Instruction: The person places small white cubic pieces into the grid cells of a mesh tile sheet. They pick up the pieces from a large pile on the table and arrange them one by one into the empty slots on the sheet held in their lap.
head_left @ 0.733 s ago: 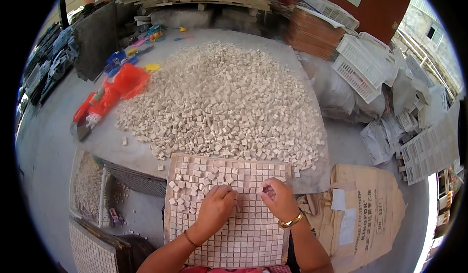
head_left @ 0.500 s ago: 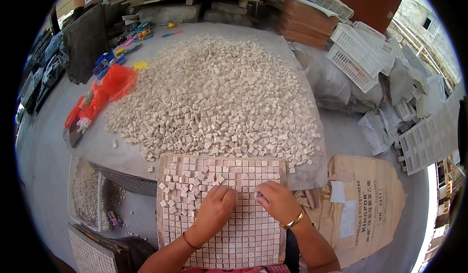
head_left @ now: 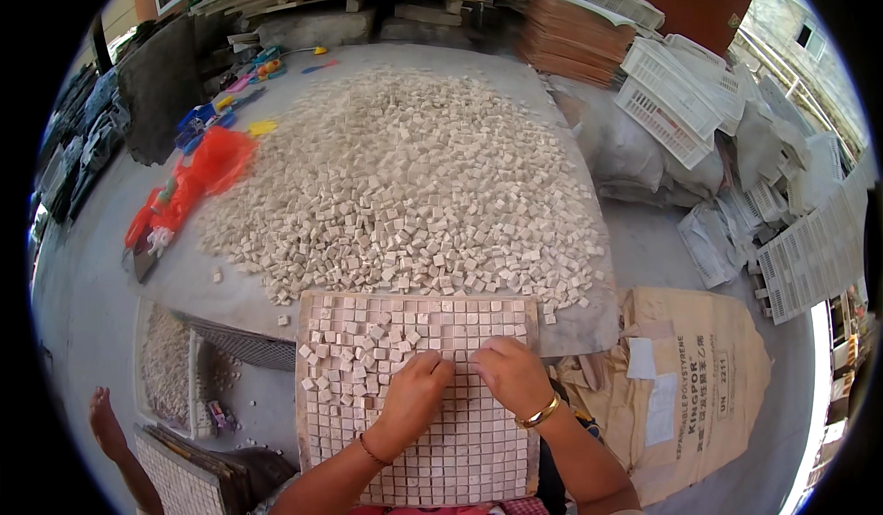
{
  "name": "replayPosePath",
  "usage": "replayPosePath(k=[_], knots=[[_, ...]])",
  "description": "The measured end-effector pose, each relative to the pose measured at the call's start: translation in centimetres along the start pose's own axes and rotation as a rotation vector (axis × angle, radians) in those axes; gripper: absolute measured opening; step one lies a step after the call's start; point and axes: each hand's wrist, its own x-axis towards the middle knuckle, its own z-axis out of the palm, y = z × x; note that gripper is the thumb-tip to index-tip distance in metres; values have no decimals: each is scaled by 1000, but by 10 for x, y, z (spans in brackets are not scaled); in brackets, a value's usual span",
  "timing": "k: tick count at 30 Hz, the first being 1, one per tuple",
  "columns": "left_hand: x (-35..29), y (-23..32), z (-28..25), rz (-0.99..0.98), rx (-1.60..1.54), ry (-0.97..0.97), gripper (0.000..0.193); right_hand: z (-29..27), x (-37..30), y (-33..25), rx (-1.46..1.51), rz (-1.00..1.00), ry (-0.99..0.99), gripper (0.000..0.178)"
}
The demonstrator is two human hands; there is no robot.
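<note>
Both hands, the left hand [head_left: 416,395] and right hand [head_left: 509,377], lay palm-down, fingers curled, gripping nothing, on the mosaic grid tray [head_left: 322,423]; careless sweeping risked knocking seated stone tiles [head_left: 368,345] loose.

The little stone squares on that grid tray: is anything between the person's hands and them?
Nothing visible. Both the left hand and the right hand rest directly on the grid tray, fingers among the loose stone squares scattered over its upper part. The big heap of squares lies just beyond the tray's far edge, with no barrier between.
</note>
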Motion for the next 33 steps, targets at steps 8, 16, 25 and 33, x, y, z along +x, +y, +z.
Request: replayPosePath(k=[8,16,25,33], knots=[[-10,1,-23,-106,-76,266,12,9,15,-12,-22,47,43,20],[-44,-2,-43,-364,-221,314,6,8,20,-32,87,75,63,14],[-61,5,-27,-168,-172,330,12,23,35,-51,284,35,24,10],[-60,3,-25,-174,-175,352,13,56,33,-43,135,5,-97,19]])
